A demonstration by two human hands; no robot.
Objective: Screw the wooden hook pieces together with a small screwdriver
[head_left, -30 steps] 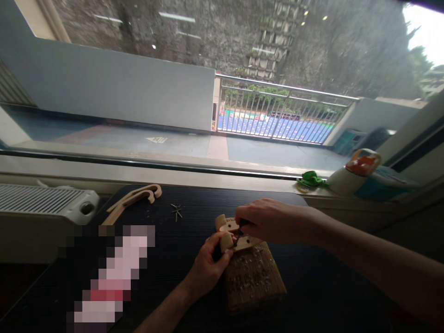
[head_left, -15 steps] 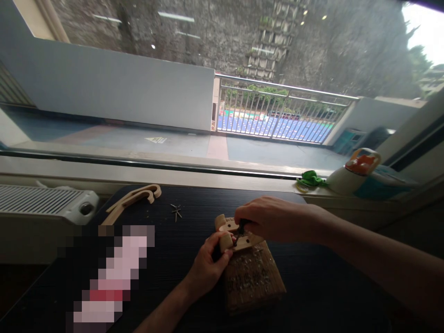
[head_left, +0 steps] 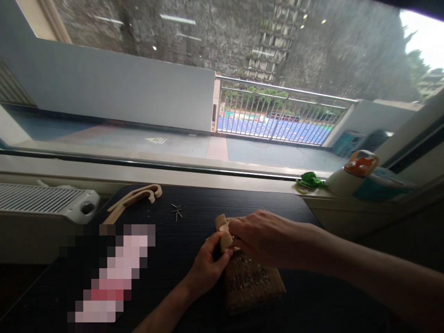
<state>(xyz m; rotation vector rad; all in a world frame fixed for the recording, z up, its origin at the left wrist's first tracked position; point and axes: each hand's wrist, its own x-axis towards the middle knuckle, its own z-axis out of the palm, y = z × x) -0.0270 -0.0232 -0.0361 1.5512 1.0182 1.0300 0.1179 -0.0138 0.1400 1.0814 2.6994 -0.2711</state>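
Observation:
My left hand [head_left: 208, 262] is closed around the rounded, curled end of a pale wooden piece [head_left: 226, 242]. Beside it lies a second rounded wooden end [head_left: 220, 221]. Both rest at the far end of a thick brown wooden block [head_left: 256, 289] with dark lettering and small shavings on top. From the right, my right hand [head_left: 255, 233] bends over the pale piece with its fingers curled together, close to my left fingertips. The dark-handled tool with a thin shaft, visible in this hand half a second ago, is hidden under the fingers.
On the dark table [head_left: 194, 277] lie several small nails or screws [head_left: 176, 212] and curved wooden hooks [head_left: 138, 196]. A blurred-out pink patch [head_left: 118, 273] covers the left side. A radiator [head_left: 45, 201] stands left. On the sill are a green cloth [head_left: 310, 179] and a white jug [head_left: 347, 178].
My right hand has turned and shifted slightly left and down, now covering the tool and the holes in the pale wood. My left hand keeps its hold.

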